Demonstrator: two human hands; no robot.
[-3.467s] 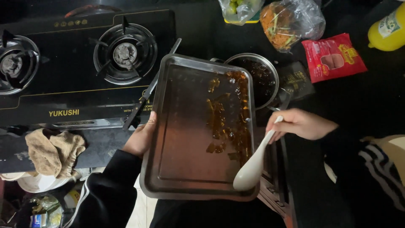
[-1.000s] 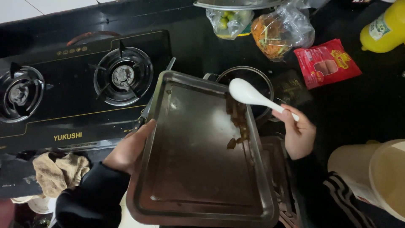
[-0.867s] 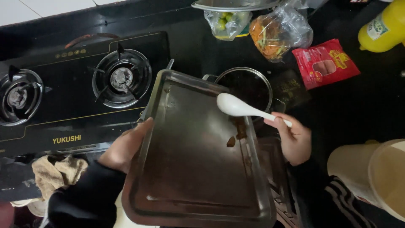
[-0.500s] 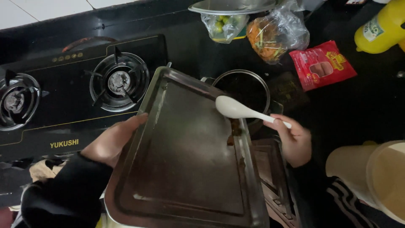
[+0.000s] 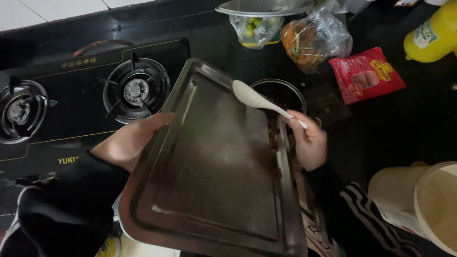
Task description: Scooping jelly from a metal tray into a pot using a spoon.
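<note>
Black countertop (image 5: 404, 123) fills the view, w/ a black two-burner gas stove (image 5: 71, 109) at left; right burner (image 5: 136, 89) sits just beyond the tray's far-left corner, left burner (image 5: 21, 108) well apart from it.

Big rectangular metal baking tray (image 5: 214, 166) is centre frame, tilted up on its left side so the right edge dips low, over a round dark bowl (image 5: 281, 95) at its far-right corner. Tray surface mostly bare, greasy sheen; dark brown residue bunched along the right rim near the bowl.

Cream-coloured tub (image 5: 423, 204) at bottom right, partly cut off. Yellow bottle (image 5: 431, 33) top right. Red snack packet (image 5: 366, 74) lies flat between bottle and bowl. Two clear plastic bags at the top: one w/ orange-brown stuff (image 5: 312, 40), one w/ small green fruit (image 5: 252, 28). Metal lid or dish (image 5: 264, 7) just behind them.

Left hand (image 5: 128, 143), black sleeve, grips the tray's left rim — fingers wrapped under, thumb along the edge, holding it up.

Right hand (image 5: 309, 143), striped sleeve, is closed tight round the handle of a white plastic spoon (image 5: 254, 99); spoon bowl hangs over the tray's far-right part, beside the dark bowl. Can't tell if it touches the tray.
</note>
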